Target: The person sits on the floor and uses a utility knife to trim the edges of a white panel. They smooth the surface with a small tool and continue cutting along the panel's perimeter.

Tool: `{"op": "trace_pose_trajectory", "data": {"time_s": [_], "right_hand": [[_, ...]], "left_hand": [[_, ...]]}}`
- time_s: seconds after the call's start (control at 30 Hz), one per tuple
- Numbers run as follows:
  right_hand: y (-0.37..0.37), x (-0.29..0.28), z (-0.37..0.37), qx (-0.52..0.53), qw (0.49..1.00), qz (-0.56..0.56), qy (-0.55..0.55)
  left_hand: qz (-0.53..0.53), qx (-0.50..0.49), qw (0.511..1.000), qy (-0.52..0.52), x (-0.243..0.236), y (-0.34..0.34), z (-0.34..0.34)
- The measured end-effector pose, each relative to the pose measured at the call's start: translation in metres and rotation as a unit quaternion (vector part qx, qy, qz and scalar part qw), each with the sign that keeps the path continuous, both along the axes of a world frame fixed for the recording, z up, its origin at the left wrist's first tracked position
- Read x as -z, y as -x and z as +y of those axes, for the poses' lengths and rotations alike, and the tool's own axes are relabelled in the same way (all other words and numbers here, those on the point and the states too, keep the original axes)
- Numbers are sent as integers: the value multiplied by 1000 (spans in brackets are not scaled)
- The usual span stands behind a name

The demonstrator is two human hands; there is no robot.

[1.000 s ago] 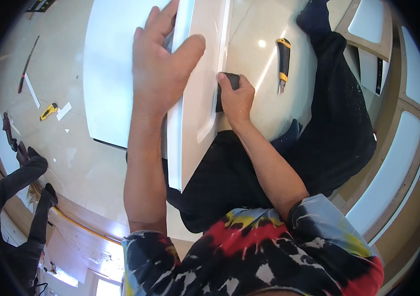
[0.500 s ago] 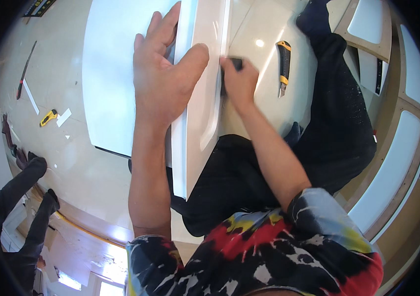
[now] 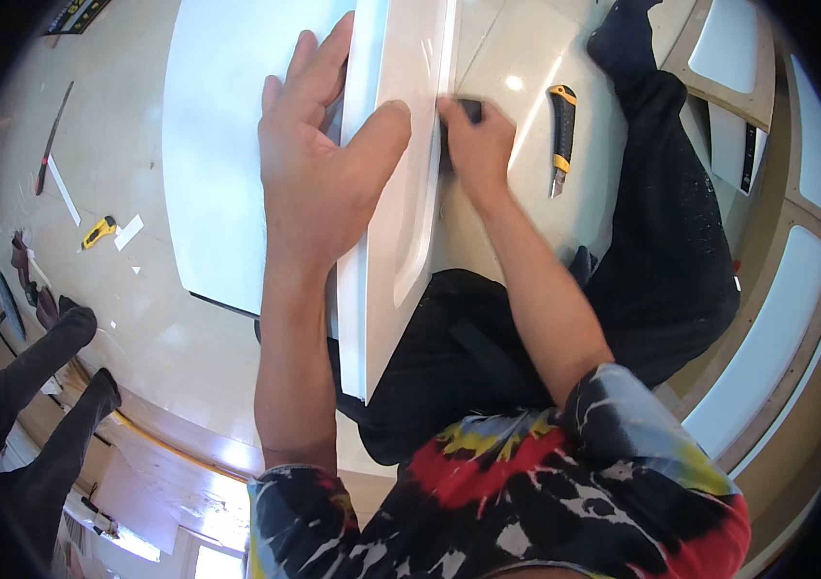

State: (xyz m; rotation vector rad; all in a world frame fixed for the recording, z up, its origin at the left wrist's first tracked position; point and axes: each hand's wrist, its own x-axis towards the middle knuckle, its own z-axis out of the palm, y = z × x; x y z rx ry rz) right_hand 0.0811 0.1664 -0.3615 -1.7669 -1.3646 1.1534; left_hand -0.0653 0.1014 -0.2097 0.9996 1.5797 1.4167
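Note:
My left hand (image 3: 324, 164) grips a long, upright white panel (image 3: 396, 232), its thumb over the face and fingers on the left side. Along the panel's right edge, my right hand (image 3: 478, 145) is closed on a dark block (image 3: 447, 147), partly hidden by fingers and panel. A large white sheet (image 3: 213, 135) lies under and left of my left hand. A black and yellow utility knife (image 3: 563, 130), blade out, lies on the floor right of my right hand.
My bent right leg (image 3: 671, 261) is at right, beside white-and-tan panels (image 3: 753, 338). At left lie a yellow cutter (image 3: 99, 234), a long thin tool (image 3: 49, 154) and white scraps (image 3: 129, 232). Another person's dark-trousered legs (image 3: 63, 425) are at lower left.
My right hand and the dark block have moved away from me along the panel's edge. My left hand and the panel have shifted slightly toward me and to the right.

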Motion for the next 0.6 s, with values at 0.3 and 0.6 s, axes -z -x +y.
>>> {"op": "trace_pose_trajectory", "data": {"time_s": [0.3,0.6], "right_hand": [[4,7,27,-12,999,-27,-26],[22,7,58,32,999,-5,-34]], "left_hand": [[135,19,991,-8,16,9,4],[134,17,991,-7,12,12,-1]]}}
